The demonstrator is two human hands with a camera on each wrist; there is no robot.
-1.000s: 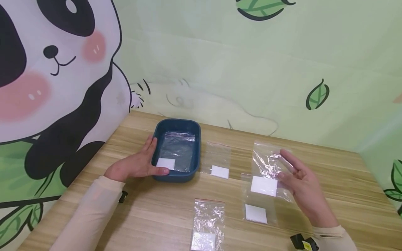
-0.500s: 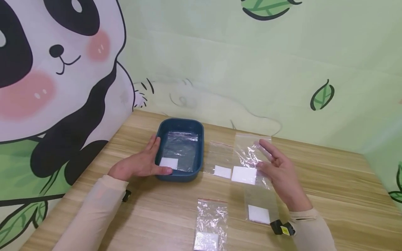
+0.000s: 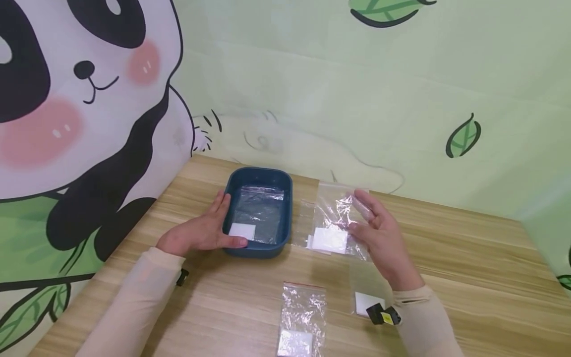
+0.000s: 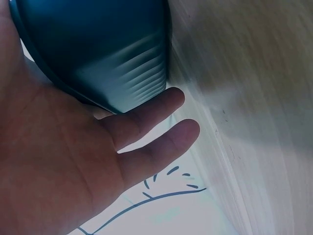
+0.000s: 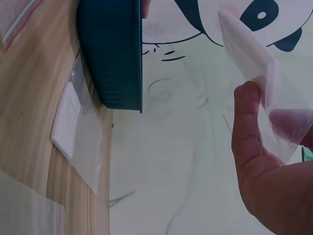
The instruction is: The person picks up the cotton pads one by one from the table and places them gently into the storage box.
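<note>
My left hand [image 3: 202, 230] rests against the left side of a dark blue plastic box [image 3: 263, 252], fingers extended and thumb across its front rim. In the left wrist view, two straight fingers lie by the ribbed wall [image 4: 142, 63]. A clear zip bag [image 3: 256, 210] with a white piece lies inside the box. My right hand [image 3: 381, 243] pinches another clear zip bag [image 3: 332, 203] by its right side, between thumb and fingers. The right wrist view shows this bag [image 5: 249, 46] lifted off the table, a white flat block [image 3: 330, 240] in its lower corner.
A zip bag [image 3: 305, 225] on the table lies partly behind the held one. Another bag [image 3: 301, 307] lies at the front, and one more [image 3: 370, 280] is partly covered by my right wrist. The patterned wall [image 3: 312, 124] stands behind the wooden table [image 3: 468, 258].
My right hand has carried its zip bag left towards the box, over the bag beside it. The left hand has stayed on the box. The head view has shifted slightly.
</note>
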